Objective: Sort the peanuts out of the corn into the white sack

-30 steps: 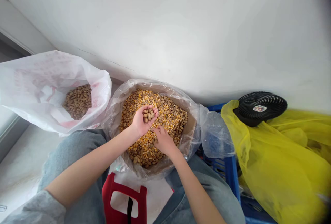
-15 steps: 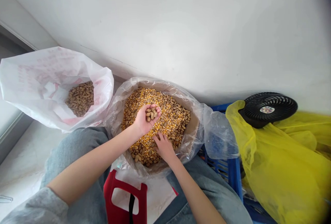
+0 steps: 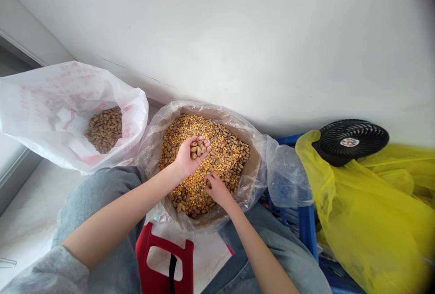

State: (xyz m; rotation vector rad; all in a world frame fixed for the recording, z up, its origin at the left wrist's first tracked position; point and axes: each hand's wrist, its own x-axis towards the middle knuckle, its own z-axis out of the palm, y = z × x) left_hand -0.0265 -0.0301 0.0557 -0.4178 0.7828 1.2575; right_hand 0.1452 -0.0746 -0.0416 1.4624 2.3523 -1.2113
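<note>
My left hand [image 3: 188, 157] is cupped palm up, fingers curled round several unshelled peanuts [image 3: 198, 149]. It hovers over a mix of peanuts and yellow corn kernels [image 3: 194, 124]. Lower and to the right, my right hand [image 3: 217, 190] is at the surface of that mix, thumb and fingers drawn together; what sits between them is too small to make out. The mix fills an open bag with a clear plastic liner [image 3: 261, 160], between my knees. To the left, a white woven sack [image 3: 50, 117] stands open with more peanuts [image 3: 106, 131] inside.
A black fan [image 3: 353, 140] rests on yellow mesh cloth [image 3: 377, 221] at the right. Beneath is a blue plastic crate [image 3: 307, 233]. Below the bag, a red plastic frame with a black strap [image 3: 144, 257] lies between my legs. A white wall [image 3: 238, 36] rises behind.
The fingers of my right hand have gone from spread on the mix to drawn together, slightly to the right. My left hand still holds its peanuts, nearly unmoved.
</note>
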